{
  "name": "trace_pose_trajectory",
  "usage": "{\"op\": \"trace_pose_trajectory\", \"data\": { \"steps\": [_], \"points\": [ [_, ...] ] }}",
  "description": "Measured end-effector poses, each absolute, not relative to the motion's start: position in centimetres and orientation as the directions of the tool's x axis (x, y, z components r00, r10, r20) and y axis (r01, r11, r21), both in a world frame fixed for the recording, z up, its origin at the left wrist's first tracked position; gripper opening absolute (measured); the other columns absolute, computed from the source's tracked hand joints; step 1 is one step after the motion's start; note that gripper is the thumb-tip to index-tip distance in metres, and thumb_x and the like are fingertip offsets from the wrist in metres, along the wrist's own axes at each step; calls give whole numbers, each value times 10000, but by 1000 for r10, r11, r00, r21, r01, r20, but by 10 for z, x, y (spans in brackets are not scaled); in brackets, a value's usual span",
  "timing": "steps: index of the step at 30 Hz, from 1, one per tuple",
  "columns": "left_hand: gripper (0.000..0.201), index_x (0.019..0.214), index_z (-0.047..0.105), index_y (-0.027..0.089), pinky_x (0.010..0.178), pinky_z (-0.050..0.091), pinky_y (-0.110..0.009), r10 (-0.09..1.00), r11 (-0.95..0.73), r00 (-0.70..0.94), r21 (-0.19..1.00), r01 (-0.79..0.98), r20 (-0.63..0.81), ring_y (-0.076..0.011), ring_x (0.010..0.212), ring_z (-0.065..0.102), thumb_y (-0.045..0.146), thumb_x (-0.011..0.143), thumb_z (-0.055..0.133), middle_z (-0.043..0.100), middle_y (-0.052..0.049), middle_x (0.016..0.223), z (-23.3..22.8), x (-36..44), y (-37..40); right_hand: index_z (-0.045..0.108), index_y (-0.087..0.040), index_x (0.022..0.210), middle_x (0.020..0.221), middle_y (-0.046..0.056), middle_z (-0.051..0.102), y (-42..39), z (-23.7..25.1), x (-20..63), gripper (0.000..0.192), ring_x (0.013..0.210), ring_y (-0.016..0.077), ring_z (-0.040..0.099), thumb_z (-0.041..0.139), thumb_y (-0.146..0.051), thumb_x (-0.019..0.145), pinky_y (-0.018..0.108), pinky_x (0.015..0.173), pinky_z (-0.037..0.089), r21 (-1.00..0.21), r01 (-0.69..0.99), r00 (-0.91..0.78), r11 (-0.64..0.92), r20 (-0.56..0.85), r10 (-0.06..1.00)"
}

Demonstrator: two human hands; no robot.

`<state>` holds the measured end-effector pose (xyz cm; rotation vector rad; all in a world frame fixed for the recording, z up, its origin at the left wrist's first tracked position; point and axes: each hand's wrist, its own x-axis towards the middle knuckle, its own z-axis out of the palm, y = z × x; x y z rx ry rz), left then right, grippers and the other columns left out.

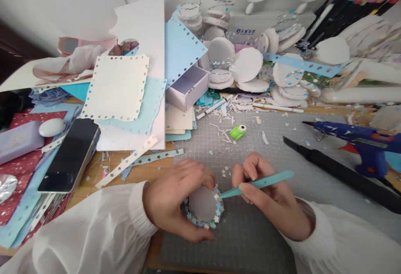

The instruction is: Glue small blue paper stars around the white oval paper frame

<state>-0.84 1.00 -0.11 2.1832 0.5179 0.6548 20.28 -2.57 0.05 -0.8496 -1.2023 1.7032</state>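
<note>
Now, paper disc edged with blue and white flower cutouts lies on grey cutting mat | left hand fingers curl around disc rim | right hand fingers pinch teal tweezers, tip at rim | green punch beyond | blue glue gun far right | phone left on surface
</note>
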Motion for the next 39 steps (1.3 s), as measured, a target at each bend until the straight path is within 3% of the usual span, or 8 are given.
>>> {"op": "trace_pose_trajectory", "data": {
  "steps": [5, 29, 35, 39],
  "points": [
    [547, 993, 474, 173, 740, 402, -307, 541, -608, 783, 786, 113, 306, -197, 812, 567, 429, 608, 766, 620, -77, 936, -2, -9, 10, 303, -233, 791, 695, -59, 405, -26, -3, 204, 217, 567, 83, 306, 480, -246, 915, 239, 507, 244, -921, -313, -420, -232, -85, 903],
    [529, 1002, 488, 175, 737, 407, -313, 515, -630, 788, 772, 81, 337, -199, 806, 574, 439, 628, 753, 630, -78, 925, -4, -9, 10, 313, -228, 777, 679, -57, 421, -25, -4, 203, 236, 559, 80, 320, 509, -267, 902, 234, 503, 250, -919, -301, -439, -254, -103, 893],
    [539, 998, 498, 170, 745, 416, -315, 529, -619, 783, 780, 93, 326, -207, 825, 571, 438, 612, 763, 627, -85, 925, -4, -9, 9, 341, -224, 745, 635, -58, 431, -17, 0, 209, 249, 539, 86, 337, 558, -266, 859, 242, 500, 266, -914, -344, -264, -216, -127, 956],
    [561, 1019, 505, 163, 760, 419, -322, 525, -612, 791, 786, 93, 315, -217, 847, 575, 452, 613, 763, 629, -96, 947, -3, -10, 9, 430, -234, 765, 655, -44, 460, -9, 8, 218, 196, 532, 93, 369, 617, -279, 803, 254, 500, 293, -946, -319, -35, -63, -55, 998]
  ]
}}
